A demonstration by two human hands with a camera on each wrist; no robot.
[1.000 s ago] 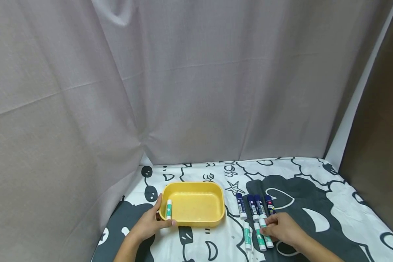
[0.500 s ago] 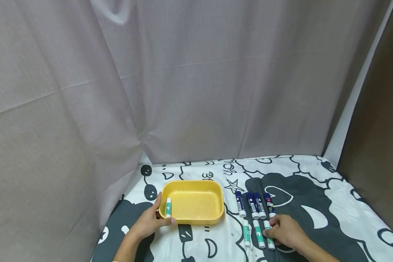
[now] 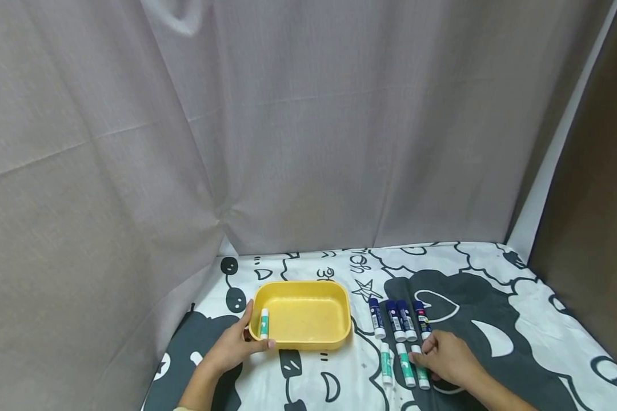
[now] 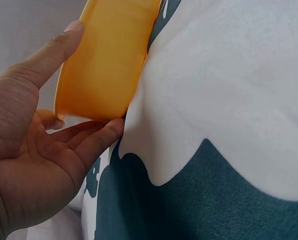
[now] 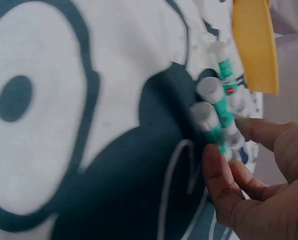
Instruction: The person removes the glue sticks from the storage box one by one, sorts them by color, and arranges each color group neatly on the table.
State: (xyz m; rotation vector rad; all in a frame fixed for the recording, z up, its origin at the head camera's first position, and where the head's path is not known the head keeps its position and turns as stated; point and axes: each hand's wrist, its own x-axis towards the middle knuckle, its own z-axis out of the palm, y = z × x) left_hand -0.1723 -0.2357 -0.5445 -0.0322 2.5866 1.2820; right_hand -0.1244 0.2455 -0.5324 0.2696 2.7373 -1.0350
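In the head view my left hand [image 3: 231, 345] grips the near left corner of a yellow tray [image 3: 308, 345]. The left wrist view shows the thumb at the rim of the tray [image 4: 106, 60] and fingertips by its lower edge. A green-and-white glue stick [image 3: 264, 323] is inside the tray at the left. My right hand [image 3: 449, 358] pinches the rightmost green-and-white glue stick [image 3: 423, 378] on the cloth, its upper part partly covered by the fingers. Left of it lie two more, a middle glue stick [image 3: 405, 365] and a leftmost glue stick [image 3: 386, 363].
Several dark-blue-and-white glue sticks [image 3: 393, 321] lie in a row just behind the green ones. A black-and-white patterned cloth [image 3: 355, 377] covers the surface. Grey curtain [image 3: 308, 142] hangs behind, and a brown panel [image 3: 591, 200] stands at the right.
My right hand has shifted the rightmost green glue stick slightly right and nearer, leaving a gap beside the middle one. The left hand keeps its hold on the tray.
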